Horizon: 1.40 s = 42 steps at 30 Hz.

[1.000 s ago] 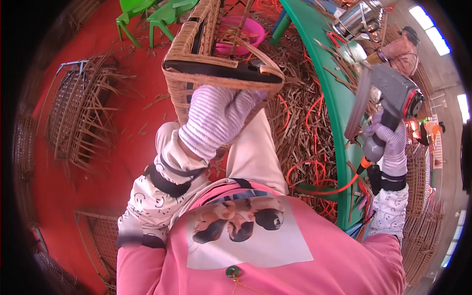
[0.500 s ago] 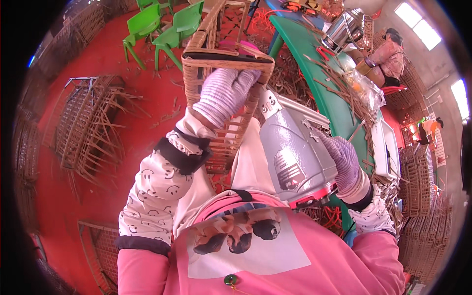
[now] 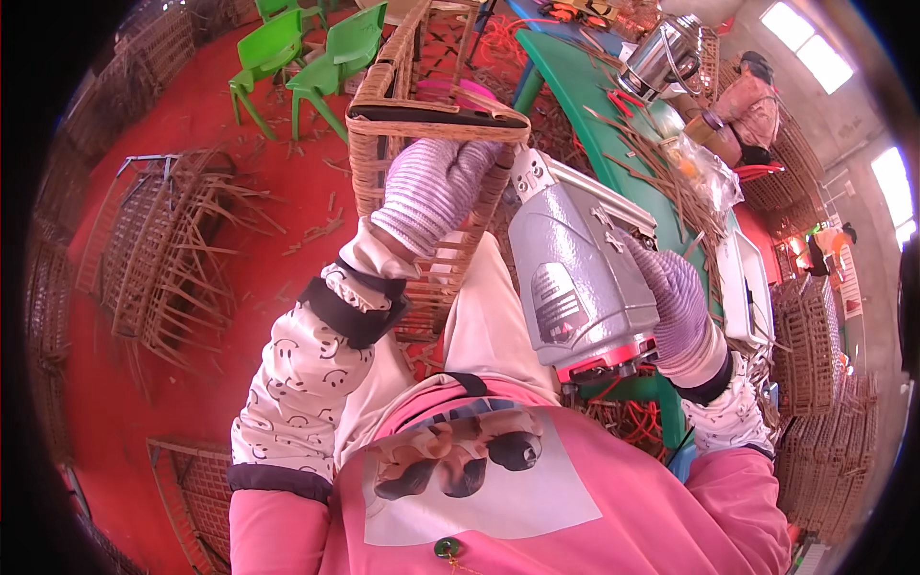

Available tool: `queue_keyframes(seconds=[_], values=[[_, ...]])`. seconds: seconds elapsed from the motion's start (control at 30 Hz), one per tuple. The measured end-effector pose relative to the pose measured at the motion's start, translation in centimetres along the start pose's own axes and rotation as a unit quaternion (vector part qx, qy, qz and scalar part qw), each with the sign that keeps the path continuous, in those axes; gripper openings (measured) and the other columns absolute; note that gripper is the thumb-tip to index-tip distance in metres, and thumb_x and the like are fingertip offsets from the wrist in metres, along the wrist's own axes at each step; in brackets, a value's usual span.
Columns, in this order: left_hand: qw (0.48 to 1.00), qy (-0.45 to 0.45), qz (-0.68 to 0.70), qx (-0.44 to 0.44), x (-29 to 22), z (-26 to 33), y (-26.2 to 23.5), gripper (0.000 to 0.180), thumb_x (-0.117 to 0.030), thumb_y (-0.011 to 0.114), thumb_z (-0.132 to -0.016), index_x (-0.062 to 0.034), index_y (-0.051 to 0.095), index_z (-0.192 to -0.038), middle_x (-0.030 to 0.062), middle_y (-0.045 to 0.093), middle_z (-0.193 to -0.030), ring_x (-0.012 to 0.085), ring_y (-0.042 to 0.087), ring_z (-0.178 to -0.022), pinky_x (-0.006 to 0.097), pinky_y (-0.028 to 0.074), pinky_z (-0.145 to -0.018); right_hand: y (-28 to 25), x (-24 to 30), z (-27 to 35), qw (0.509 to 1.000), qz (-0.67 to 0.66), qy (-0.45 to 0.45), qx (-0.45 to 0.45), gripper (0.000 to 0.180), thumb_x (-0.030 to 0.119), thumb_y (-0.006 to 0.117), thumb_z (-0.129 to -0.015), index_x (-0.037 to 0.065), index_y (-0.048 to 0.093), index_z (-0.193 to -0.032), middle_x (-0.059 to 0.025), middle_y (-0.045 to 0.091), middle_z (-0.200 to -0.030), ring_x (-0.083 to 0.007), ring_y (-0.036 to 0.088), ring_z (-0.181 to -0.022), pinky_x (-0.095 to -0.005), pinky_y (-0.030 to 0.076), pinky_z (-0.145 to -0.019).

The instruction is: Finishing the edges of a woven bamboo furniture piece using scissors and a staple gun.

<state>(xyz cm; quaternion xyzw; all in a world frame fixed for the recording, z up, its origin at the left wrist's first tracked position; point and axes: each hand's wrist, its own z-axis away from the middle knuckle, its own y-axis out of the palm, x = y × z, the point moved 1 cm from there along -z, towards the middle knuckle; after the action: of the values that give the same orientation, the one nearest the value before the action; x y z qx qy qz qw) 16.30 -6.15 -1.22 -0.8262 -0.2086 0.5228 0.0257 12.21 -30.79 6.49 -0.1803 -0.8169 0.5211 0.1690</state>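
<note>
A brown woven basket [image 3: 368,172] stands upright between my legs, with a dark frame bar showing along its top edge. My left hand [image 3: 431,195], in a striped purple-and-white glove, is closed on the basket's woven side just below that edge. A grey pneumatic staple gun [image 3: 580,273] with a red-rimmed end is in my right hand [image 3: 674,300], which wears the same kind of glove. Its fingers go behind the tool's body and are partly hidden. The gun's metal nose is close to the basket's right top corner; whether they touch, I cannot tell.
To the right, a green table [image 3: 604,134] bears loose brown strips, red-handled pliers [image 3: 625,102], a metal kettle [image 3: 661,59] and a white tray [image 3: 746,287]. Green chairs [image 3: 335,67] and an unfinished basket [image 3: 172,259] stand on the red floor. Another person [image 3: 752,110] sits beyond the table.
The staple gun in my right hand has moved up and its nose is nearer the basket's top corner. My left hand keeps its hold on the basket.
</note>
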Motion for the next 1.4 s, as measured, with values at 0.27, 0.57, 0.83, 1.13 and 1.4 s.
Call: queue_keyframes(seconds=[0.27,0.57,0.83,1.13,1.4], values=[[0.999,-0.008,0.039,0.003,0.0,0.1,0.3,0.021,-0.017,0.053,-0.088,-0.0017,0.060,-0.100,0.0025,0.062,-0.082,0.0081,0.055,-0.068,0.022,0.046,-0.059,0.3,-0.4,0.3,1.000,-0.006,0.001,0.008,0.066,0.024,0.069,-0.063,0.002,0.046,-0.121,-0.0106,0.058,-0.069,-0.0282,0.058,-0.063,-0.0380,0.042,-0.060],[0.997,0.054,-0.049,-0.020,-0.3,0.3,0.4,0.020,-0.018,0.053,-0.088,-0.0028,0.061,-0.098,0.0028,0.061,-0.076,0.0084,0.054,-0.063,0.023,0.044,-0.054,-0.7,0.5,-0.4,1.000,0.017,0.002,0.023,0.066,0.027,0.068,-0.063,0.002,0.046,-0.120,-0.0114,0.060,-0.071,-0.0289,0.059,-0.065,-0.0380,0.043,-0.060],[0.997,0.062,-0.032,-0.044,0.1,0.3,0.5,0.029,-0.032,0.049,-0.087,-0.0056,0.062,-0.090,0.0168,0.062,-0.078,0.0338,0.060,-0.074,0.041,0.048,-0.065,-1.0,1.2,-0.7,0.999,0.019,0.009,0.024,0.066,0.028,0.069,-0.063,0.002,0.046,-0.119,-0.0124,0.060,-0.072,-0.0307,0.059,-0.065,-0.0383,0.044,-0.061],[0.999,0.040,0.009,-0.036,0.2,0.4,-0.1,0.028,-0.030,0.051,-0.087,-0.0052,0.062,-0.093,0.0163,0.063,-0.077,0.0325,0.061,-0.072,0.039,0.048,-0.063,0.5,-3.3,2.3,0.866,-0.333,0.373,0.030,0.070,0.032,0.072,-0.064,-0.003,0.045,-0.118,-0.0182,0.061,-0.098,-0.0314,0.060,-0.092,-0.0356,0.047,-0.078],[0.993,0.086,0.049,-0.063,1.9,2.2,-2.3,0.021,-0.020,0.054,-0.085,-0.0022,0.061,-0.095,0.0159,0.063,-0.079,0.0288,0.062,-0.073,0.036,0.048,-0.064,1.1,-13.5,6.2,0.925,0.156,0.338,0.067,0.050,0.021,0.064,-0.067,0.010,0.049,-0.114,-0.0211,0.061,-0.076,-0.0384,0.059,-0.073,-0.0447,0.048,-0.065]])
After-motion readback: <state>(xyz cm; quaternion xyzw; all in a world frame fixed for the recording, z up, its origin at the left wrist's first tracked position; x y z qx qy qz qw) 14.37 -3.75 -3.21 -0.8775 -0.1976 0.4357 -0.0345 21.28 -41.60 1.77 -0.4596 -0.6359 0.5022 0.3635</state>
